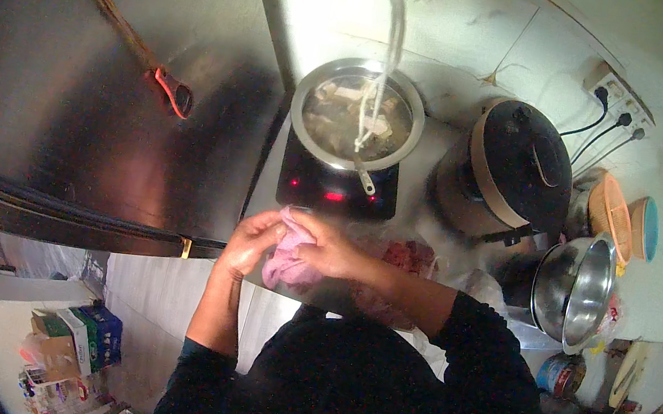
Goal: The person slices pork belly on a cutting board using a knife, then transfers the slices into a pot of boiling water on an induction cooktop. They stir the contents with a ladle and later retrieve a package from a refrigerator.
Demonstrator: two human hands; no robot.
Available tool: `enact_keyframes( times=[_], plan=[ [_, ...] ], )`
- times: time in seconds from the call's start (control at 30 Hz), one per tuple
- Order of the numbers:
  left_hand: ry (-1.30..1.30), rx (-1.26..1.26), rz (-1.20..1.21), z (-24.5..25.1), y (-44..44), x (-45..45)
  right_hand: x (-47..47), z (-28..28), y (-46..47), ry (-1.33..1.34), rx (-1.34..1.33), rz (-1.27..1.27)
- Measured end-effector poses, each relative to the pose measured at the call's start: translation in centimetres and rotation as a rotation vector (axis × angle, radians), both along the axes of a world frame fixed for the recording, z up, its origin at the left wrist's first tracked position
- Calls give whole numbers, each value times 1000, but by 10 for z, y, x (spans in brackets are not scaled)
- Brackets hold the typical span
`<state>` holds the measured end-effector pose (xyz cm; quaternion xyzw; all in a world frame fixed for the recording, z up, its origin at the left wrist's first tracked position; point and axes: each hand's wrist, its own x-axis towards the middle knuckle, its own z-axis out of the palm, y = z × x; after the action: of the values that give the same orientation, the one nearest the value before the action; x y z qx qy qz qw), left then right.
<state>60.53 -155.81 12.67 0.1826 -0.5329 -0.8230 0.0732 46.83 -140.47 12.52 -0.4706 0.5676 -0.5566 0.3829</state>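
Observation:
A pink cloth (293, 259) is bunched between my two hands, just in front of an induction cooktop (338, 185) with red lights. My left hand (252, 243) grips the cloth from the left, and my right hand (326, 245) grips its upper part from the right. On the cooktop stands a wide metal pot (301, 109) of cloudy liquid with pale pieces in it. A metal utensil handle (365, 180) leans over the pot's near rim. A white cord hangs in view over the pot. Red material in clear plastic (407, 258) lies behind my right forearm.
Right of the cooktop stands a large cooker with a black lid (521, 164). Beyond it are steel bowls (572, 294), an orange basket (610, 213) and a power strip (624, 96) with several plugs. A dark, shiny panel (120, 156) borders the left, with orange-handled scissors (171, 93) hanging before it.

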Motion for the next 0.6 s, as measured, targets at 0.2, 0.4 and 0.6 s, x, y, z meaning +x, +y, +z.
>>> enact_keyframes(
  times=[0.2, 0.4, 0.6],
  plan=[
    [46, -72, 121, 38, -4, 7, 0, 19, -2, -83, -20, -15],
    [74, -106, -98, 60, -4, 4, 7, 33, -14, 120, -147, 2],
    [167, -8, 22, 51, -13, 17, 7, 48, -4, 77, 25, -21]
  ],
)
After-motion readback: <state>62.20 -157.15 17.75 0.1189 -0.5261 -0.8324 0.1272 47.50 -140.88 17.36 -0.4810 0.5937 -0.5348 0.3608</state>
